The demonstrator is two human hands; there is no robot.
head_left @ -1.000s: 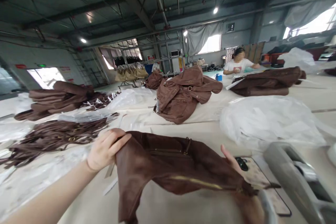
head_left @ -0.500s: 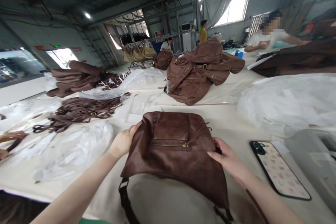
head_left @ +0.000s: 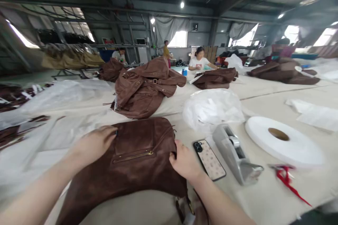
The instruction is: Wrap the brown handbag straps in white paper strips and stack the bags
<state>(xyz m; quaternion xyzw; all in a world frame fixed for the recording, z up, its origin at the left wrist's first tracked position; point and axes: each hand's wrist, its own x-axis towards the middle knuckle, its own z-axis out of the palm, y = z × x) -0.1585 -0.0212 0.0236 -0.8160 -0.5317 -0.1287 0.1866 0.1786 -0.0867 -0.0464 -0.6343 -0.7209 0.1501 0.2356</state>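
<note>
A dark brown leather handbag (head_left: 132, 172) lies on the table in front of me, with a brass-zipped pocket (head_left: 133, 155) facing up. My left hand (head_left: 96, 146) is closed over its upper left edge, fingertips beside a small dark tab. On the other side my right hand (head_left: 185, 158) grips the right edge, its thumb on top and the fingers partly hidden. Below the right hand, the strap end with a metal ring (head_left: 188, 205) hangs at the bag's lower corner.
Right of the bag lie a phone (head_left: 210, 160), a grey tape dispenser (head_left: 235, 154), a large white roll (head_left: 282, 142) and red-handled scissors (head_left: 286, 179). Beyond stand a pile of brown bags (head_left: 148, 88) and a clear plastic bag (head_left: 213, 109). A person (head_left: 200, 60) works across the table.
My view has swung right, bringing the tape dispenser, white roll and scissors into sight. My left hand has shifted up over the handbag's corner; the right still grips the right edge.
</note>
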